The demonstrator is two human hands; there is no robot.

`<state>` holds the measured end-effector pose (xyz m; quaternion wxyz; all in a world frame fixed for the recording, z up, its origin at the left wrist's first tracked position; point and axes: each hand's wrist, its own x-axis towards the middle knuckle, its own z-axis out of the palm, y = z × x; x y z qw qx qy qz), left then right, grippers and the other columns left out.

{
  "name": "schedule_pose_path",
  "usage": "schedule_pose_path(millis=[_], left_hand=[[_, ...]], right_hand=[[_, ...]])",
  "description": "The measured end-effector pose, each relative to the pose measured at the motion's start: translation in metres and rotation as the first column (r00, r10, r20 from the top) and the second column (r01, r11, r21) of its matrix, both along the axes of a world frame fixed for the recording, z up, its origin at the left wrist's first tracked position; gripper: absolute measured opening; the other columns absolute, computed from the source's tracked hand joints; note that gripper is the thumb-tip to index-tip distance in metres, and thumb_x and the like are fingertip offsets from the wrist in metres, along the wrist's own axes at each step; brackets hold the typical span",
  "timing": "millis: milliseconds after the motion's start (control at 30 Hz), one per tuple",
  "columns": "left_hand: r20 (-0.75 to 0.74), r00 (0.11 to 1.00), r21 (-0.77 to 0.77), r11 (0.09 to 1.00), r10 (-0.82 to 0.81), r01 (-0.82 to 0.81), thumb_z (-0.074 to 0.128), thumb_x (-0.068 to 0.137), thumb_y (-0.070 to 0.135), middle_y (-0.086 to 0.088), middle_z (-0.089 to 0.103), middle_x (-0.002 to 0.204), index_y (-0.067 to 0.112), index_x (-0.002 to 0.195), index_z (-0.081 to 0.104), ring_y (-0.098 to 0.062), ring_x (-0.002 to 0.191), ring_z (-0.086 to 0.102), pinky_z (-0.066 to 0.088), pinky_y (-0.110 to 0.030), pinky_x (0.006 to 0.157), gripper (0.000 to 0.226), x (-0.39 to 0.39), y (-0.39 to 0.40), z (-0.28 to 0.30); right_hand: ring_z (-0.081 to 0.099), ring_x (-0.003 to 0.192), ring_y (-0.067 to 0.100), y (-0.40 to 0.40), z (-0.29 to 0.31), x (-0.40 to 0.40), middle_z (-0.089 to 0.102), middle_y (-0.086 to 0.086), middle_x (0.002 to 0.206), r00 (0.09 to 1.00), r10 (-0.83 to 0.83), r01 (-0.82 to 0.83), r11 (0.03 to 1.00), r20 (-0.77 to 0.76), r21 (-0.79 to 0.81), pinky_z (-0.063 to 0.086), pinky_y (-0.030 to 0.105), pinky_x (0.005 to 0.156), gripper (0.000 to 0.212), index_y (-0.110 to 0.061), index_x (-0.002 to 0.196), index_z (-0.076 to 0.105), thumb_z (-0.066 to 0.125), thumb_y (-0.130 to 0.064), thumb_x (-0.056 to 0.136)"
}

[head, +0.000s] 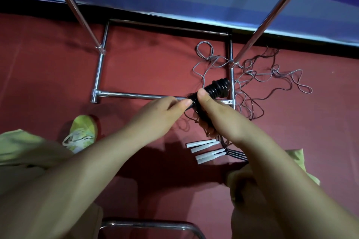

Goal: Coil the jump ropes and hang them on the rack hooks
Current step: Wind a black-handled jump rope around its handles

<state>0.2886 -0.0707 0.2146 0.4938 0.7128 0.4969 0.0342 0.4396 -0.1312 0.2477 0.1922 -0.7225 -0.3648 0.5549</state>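
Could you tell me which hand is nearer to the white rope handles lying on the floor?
Right. The right hand holds the black ribbed grip almost directly above the white handles; the left hand pinches the rope farther to their left.

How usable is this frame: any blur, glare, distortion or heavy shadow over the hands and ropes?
Head view: wide-angle bending bows the rack poles; left hand and right hand slightly soft; black handle glossy but readable; dark shadow beside the white handles; tangled ropes distinct.
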Motion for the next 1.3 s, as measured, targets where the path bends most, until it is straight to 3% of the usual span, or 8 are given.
schedule_pose_path(millis=[167, 267, 367, 533, 800, 967, 1167, 1300], left_hand=[[0.215, 0.969, -0.371, 0.928, 0.122, -0.035, 0.042, 0.089, 0.063, 0.003, 0.062, 0.071, 0.016, 0.079, 0.063, -0.010, 0.065, 0.050, 0.042, -0.024, 0.061, 0.053, 0.002, 0.007, 0.009], [0.340, 0.919, -0.758, 0.637, 0.199, 0.142, 0.026, 0.076, 0.074, -0.010, 0.068, 0.081, 0.009, 0.089, 0.067, -0.019, 0.068, 0.059, 0.043, -0.032, 0.070, 0.078, -0.001, 0.007, 0.013], [0.453, 0.797, -0.888, 0.278, 0.399, 0.366, 0.030, 0.076, 0.076, -0.014, 0.070, 0.087, 0.007, 0.095, 0.071, -0.026, 0.077, 0.065, 0.048, -0.039, 0.076, 0.082, -0.003, -0.004, 0.012], [0.493, 0.699, -0.840, 0.074, 0.518, 0.538, 0.031, 0.084, 0.066, 0.002, 0.061, 0.073, 0.007, 0.107, 0.068, -0.009, 0.056, 0.054, 0.052, -0.030, 0.068, 0.073, 0.001, -0.013, 0.009], [0.471, 0.757, -0.866, 0.072, 0.454, 0.495, 0.040, 0.081, 0.062, 0.005, 0.052, 0.074, 0.018, 0.089, 0.057, -0.008, 0.056, 0.039, 0.043, -0.028, 0.065, 0.048, -0.005, -0.016, 0.021], [0.346, 0.845, -0.938, 0.156, 0.407, 0.309, 0.037, 0.084, 0.061, 0.004, 0.050, 0.070, 0.017, 0.086, 0.052, -0.008, 0.053, 0.035, 0.038, -0.028, 0.061, 0.046, -0.008, -0.011, 0.017], [0.345, 0.864, -0.934, 0.230, 0.367, 0.275, 0.038, 0.084, 0.053, 0.003, 0.049, 0.071, 0.017, 0.089, 0.052, -0.007, 0.050, 0.035, 0.036, -0.026, 0.059, 0.040, -0.006, -0.007, 0.014], [0.286, 0.904, -0.934, 0.302, 0.317, 0.190, 0.036, 0.082, 0.054, 0.002, 0.051, 0.070, 0.014, 0.092, 0.059, -0.008, 0.051, 0.033, 0.035, -0.026, 0.058, 0.048, -0.007, -0.001, 0.011]], right_hand=[[0.037, 0.052, 0.015, 0.002, -0.001, 0.002, 0.043, 0.006, 0.062, 0.981, -0.157, 0.167, 0.982, -0.111, 0.090, 0.031, 0.029, 0.052, 0.051, -0.009, 0.073, 0.054, 0.040, -0.053, 0.094], [0.036, 0.053, 0.018, 0.002, -0.004, 0.005, 0.043, 0.004, 0.055, 0.941, -0.241, 0.274, 0.954, -0.237, 0.120, 0.025, 0.034, 0.056, 0.047, -0.006, 0.072, 0.051, 0.039, -0.051, 0.076], [0.036, 0.044, 0.015, 0.002, -0.003, 0.005, 0.043, -0.001, 0.045, 0.867, -0.248, 0.340, 0.929, -0.433, 0.149, 0.026, 0.032, 0.053, 0.035, -0.012, 0.067, 0.047, 0.036, -0.044, 0.074], [0.046, 0.047, 0.010, -0.002, 0.001, 0.004, 0.042, -0.008, 0.044, 0.806, -0.156, 0.298, 0.940, -0.571, 0.163, 0.034, 0.030, 0.060, 0.036, -0.016, 0.071, 0.057, 0.047, -0.050, 0.063], [0.044, 0.051, 0.019, 0.001, 0.000, 0.014, 0.051, 0.004, 0.055, 0.872, -0.048, 0.055, 0.999, -0.487, 0.000, 0.034, 0.029, 0.051, 0.049, -0.007, 0.082, 0.057, 0.033, -0.050, 0.076], [0.045, 0.049, 0.019, -0.002, -0.003, 0.017, 0.051, 0.007, 0.058, 0.972, 0.107, -0.103, 0.994, -0.208, 0.031, 0.040, 0.030, 0.052, 0.069, 0.005, 0.079, 0.060, 0.031, -0.055, 0.099], [0.042, 0.049, 0.017, -0.001, -0.003, 0.014, 0.046, 0.001, 0.049, 0.982, 0.008, -0.010, 1.000, -0.191, -0.008, 0.042, 0.029, 0.056, 0.054, -0.014, 0.071, 0.065, 0.034, -0.048, 0.099], [0.043, 0.053, 0.019, 0.001, -0.011, 0.011, 0.045, 0.006, 0.052, 0.996, 0.040, -0.043, 0.998, -0.084, -0.034, 0.043, 0.032, 0.060, 0.067, -0.001, 0.073, 0.060, 0.033, -0.059, 0.091]])
